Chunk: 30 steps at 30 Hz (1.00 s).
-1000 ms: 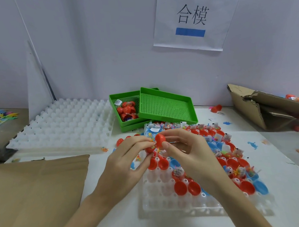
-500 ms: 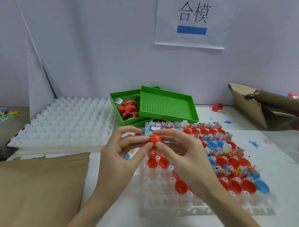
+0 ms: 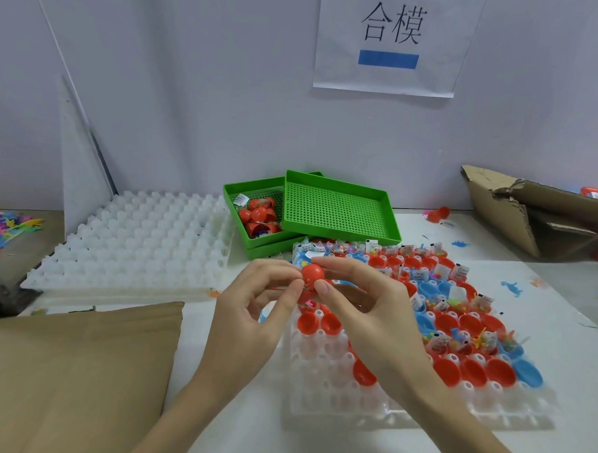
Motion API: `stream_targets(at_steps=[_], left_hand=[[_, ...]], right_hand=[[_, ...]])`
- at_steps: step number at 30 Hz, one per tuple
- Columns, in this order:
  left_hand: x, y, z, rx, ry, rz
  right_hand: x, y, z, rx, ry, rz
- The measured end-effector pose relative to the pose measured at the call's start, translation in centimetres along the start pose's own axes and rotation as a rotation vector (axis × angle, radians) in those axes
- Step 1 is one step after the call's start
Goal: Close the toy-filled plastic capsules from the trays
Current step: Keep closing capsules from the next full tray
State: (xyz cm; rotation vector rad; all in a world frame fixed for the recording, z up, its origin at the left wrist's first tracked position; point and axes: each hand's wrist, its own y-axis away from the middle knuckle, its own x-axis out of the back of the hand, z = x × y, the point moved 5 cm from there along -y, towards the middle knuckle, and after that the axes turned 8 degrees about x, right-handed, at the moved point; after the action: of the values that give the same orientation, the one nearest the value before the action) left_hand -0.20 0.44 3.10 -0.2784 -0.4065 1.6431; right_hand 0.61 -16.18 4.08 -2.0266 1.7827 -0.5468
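Observation:
A red plastic capsule is held above the near white tray. My left hand pinches its left side with thumb and fingers. My right hand grips it from the right, thumb on the front and forefinger over the top. The near tray carries several open red capsule halves and blue capsule halves, many with small toys and paper slips inside. A green tray at the back holds several closed red capsules.
A second green tray lies tilted across the first. A stack of white trays sits at the left. Brown cardboard covers the near left, and a torn cardboard box stands at the right. Loose toy bits dot the table.
The red half in my right hand has swung over onto the other half, and both hands have come together around the capsule and lifted it slightly.

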Motion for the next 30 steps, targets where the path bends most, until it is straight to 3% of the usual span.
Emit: stream_targets(at_steps=[4,10,14,26,30], left_hand=[[0.2,-0.1,0.0,0.007,0.03,-0.012],[0.7,-0.4,-1.7,0.357,0.279,-0.013],[0.7,-0.2,-1.8,0.457,0.345,0.012],[0.1,0.3,0.4,0.173,0.205,0.04],[0.4,0.4,0.4,0.18,0.197,0.051]], right_hand=[[0.0,-0.1,-0.1,0.002,-0.029,0.024],[-0.6,0.3,0.3,0.012,-0.019,-0.008],[-0.8,0.3,0.3,0.025,0.011,-0.031],[-0.5,0.2,0.2,0.021,0.003,0.032],[-0.6,0.1,-0.4,0.05,0.023,-0.019]])
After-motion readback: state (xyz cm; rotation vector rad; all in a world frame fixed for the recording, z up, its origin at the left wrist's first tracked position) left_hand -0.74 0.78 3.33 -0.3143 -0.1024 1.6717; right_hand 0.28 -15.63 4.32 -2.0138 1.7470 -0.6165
